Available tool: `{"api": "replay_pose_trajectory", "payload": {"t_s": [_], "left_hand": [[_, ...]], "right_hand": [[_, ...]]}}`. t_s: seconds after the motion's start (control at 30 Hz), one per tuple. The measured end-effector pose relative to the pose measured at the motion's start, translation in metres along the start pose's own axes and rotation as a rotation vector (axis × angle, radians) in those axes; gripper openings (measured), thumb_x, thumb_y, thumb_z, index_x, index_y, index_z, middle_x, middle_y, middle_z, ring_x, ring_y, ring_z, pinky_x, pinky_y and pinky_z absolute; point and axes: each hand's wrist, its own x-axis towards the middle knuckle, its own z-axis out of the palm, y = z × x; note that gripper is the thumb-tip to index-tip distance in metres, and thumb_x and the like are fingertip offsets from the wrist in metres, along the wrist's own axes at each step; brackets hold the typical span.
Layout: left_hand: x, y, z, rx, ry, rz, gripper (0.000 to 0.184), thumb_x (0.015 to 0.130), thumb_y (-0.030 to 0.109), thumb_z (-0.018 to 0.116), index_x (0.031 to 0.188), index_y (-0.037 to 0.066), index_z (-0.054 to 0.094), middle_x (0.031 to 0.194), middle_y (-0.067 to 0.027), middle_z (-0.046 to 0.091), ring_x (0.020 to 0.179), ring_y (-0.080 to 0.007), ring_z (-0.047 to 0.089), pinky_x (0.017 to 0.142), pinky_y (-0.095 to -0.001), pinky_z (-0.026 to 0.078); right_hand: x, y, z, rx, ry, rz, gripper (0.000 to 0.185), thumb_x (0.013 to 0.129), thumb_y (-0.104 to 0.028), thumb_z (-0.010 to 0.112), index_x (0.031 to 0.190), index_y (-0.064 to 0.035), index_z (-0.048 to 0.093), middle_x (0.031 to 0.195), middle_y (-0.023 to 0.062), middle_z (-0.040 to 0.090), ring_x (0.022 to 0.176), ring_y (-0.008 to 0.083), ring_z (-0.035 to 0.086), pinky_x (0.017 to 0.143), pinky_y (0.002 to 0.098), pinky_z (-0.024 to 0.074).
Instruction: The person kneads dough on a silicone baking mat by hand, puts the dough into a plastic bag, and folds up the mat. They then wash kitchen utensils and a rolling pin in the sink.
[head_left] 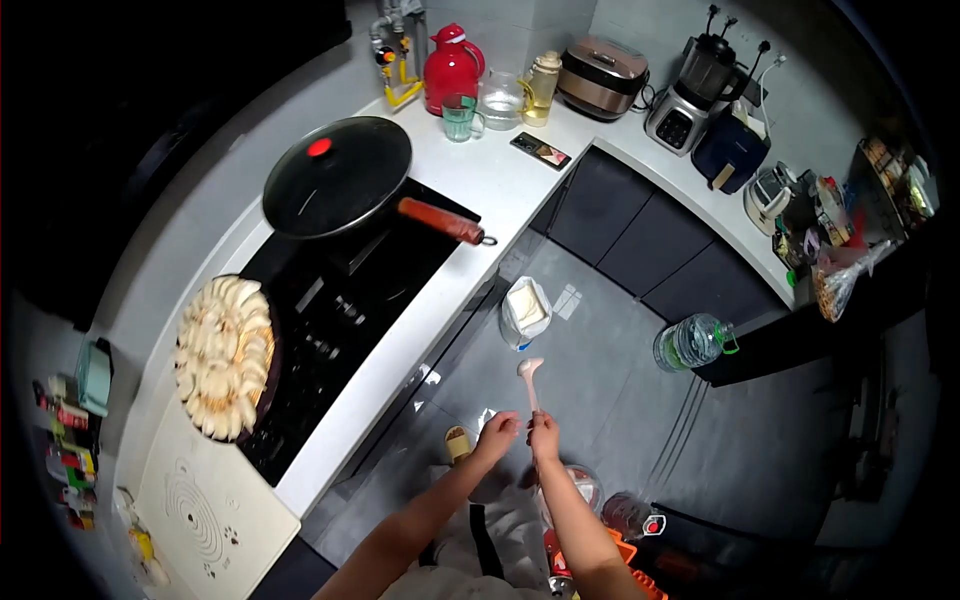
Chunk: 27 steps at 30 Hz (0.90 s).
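My right hand is closed round the handle of a long pink spoon. The spoon's head points away from me and appears to carry some white powder. Just beyond it, an open bag of white powder, which looks like flour, stands on the floor. My left hand is close beside the right one, its fingers loosely bent and apart, with nothing visible in them. Partly hidden below my right forearm is a clear round container.
A lidded frying pan sits on the black hob, its handle jutting toward the counter edge. Left of it is a round tray of dumplings. A large water bottle lies on the floor at right. A phone lies on the counter.
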Motion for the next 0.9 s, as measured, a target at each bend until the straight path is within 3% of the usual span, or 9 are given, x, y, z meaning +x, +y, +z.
{"api": "replay_pose_trajectory", "payload": {"t_s": [0.2, 0.3, 0.43, 0.53, 0.6, 0.73, 0.77, 0.87, 0.9], "left_hand": [[0.094, 0.009, 0.001, -0.013, 0.005, -0.073, 0.021, 0.090, 0.014, 0.047, 0.106, 0.002, 0.054, 0.096, -0.0075, 0.060, 0.086, -0.0145, 0.059, 0.071, -0.0259, 0.048], [0.119, 0.019, 0.003, -0.042, 0.057, -0.145, 0.019, 0.090, 0.014, 0.050, 0.105, 0.003, 0.054, 0.089, -0.0071, 0.061, 0.080, -0.0129, 0.059, 0.071, -0.0254, 0.048], [0.139, 0.020, 0.002, -0.175, 0.215, -0.174, 0.018, 0.091, 0.015, 0.049, 0.100, 0.002, 0.056, 0.087, -0.0078, 0.061, 0.076, -0.0116, 0.057, 0.070, -0.0248, 0.048], [0.137, 0.013, 0.001, -0.257, 0.300, -0.127, 0.015, 0.090, 0.012, 0.050, 0.098, 0.003, 0.057, 0.085, -0.0068, 0.061, 0.074, -0.0116, 0.057, 0.069, -0.0248, 0.048], [0.132, -0.003, 0.004, -0.280, 0.309, -0.095, 0.014, 0.088, 0.009, 0.051, 0.099, 0.003, 0.058, 0.085, -0.0062, 0.062, 0.075, -0.0113, 0.057, 0.069, -0.0242, 0.047], [0.104, 0.016, 0.006, -0.198, 0.388, -0.003, 0.014, 0.089, 0.013, 0.051, 0.098, 0.007, 0.059, 0.095, -0.0030, 0.060, 0.082, -0.0113, 0.056, 0.072, -0.0265, 0.047], [0.097, 0.013, 0.004, -0.122, 0.435, 0.195, 0.016, 0.090, 0.008, 0.047, 0.102, 0.005, 0.057, 0.098, -0.0042, 0.058, 0.088, -0.0125, 0.054, 0.077, -0.0271, 0.046], [0.065, 0.018, -0.018, -0.341, 0.538, 0.149, 0.019, 0.090, 0.006, 0.045, 0.105, 0.003, 0.055, 0.100, -0.0051, 0.057, 0.090, -0.0131, 0.053, 0.078, -0.0264, 0.045], [0.050, 0.018, -0.029, -0.285, 0.584, 0.144, 0.020, 0.091, 0.006, 0.042, 0.108, 0.002, 0.054, 0.099, -0.0048, 0.058, 0.089, -0.0131, 0.054, 0.078, -0.0261, 0.045]], "right_hand": [[0.145, 0.007, 0.015, -0.120, 0.047, 0.056, 0.022, 0.090, -0.018, 0.045, 0.098, -0.0008, 0.057, 0.064, 0.0031, 0.052, 0.041, 0.0091, 0.040, 0.036, 0.0240, 0.0333], [0.217, -0.002, 0.026, -0.127, -0.034, 0.092, 0.026, 0.089, -0.018, 0.046, 0.106, 0.0000, 0.053, 0.072, 0.0052, 0.055, 0.047, 0.0107, 0.045, 0.040, 0.0246, 0.0381], [0.267, -0.016, 0.041, -0.074, 0.086, 0.259, 0.038, 0.089, -0.018, 0.047, 0.122, -0.0015, 0.040, 0.091, 0.0076, 0.056, 0.063, 0.0150, 0.053, 0.053, 0.0268, 0.0452], [0.253, 0.001, 0.040, -0.008, -0.066, 0.192, 0.035, 0.089, -0.018, 0.049, 0.120, -0.0035, 0.043, 0.090, 0.0069, 0.057, 0.061, 0.0145, 0.053, 0.052, 0.0262, 0.0449], [0.219, -0.015, 0.042, 0.065, -0.185, 0.287, 0.028, 0.088, -0.017, 0.049, 0.114, -0.0050, 0.048, 0.087, 0.0063, 0.058, 0.063, 0.0147, 0.054, 0.052, 0.0266, 0.0453], [0.140, -0.048, 0.069, 0.061, -0.443, 0.045, 0.014, 0.088, -0.010, 0.047, 0.097, -0.0025, 0.055, 0.082, 0.0053, 0.059, 0.068, 0.0130, 0.055, 0.061, 0.0251, 0.0459], [0.122, -0.057, 0.077, 0.064, -0.524, -0.035, 0.013, 0.088, -0.008, 0.047, 0.094, -0.0021, 0.056, 0.081, 0.0050, 0.059, 0.070, 0.0124, 0.054, 0.063, 0.0245, 0.0458], [0.068, -0.084, 0.107, -0.098, -0.663, -0.163, 0.015, 0.087, -0.001, 0.044, 0.097, 0.0006, 0.055, 0.083, 0.0046, 0.057, 0.077, 0.0135, 0.053, 0.073, 0.0253, 0.0449], [0.053, -0.082, 0.118, -0.098, -0.717, -0.207, 0.014, 0.086, -0.001, 0.045, 0.095, -0.0001, 0.056, 0.081, 0.0042, 0.057, 0.074, 0.0125, 0.053, 0.070, 0.0244, 0.0446]]}}
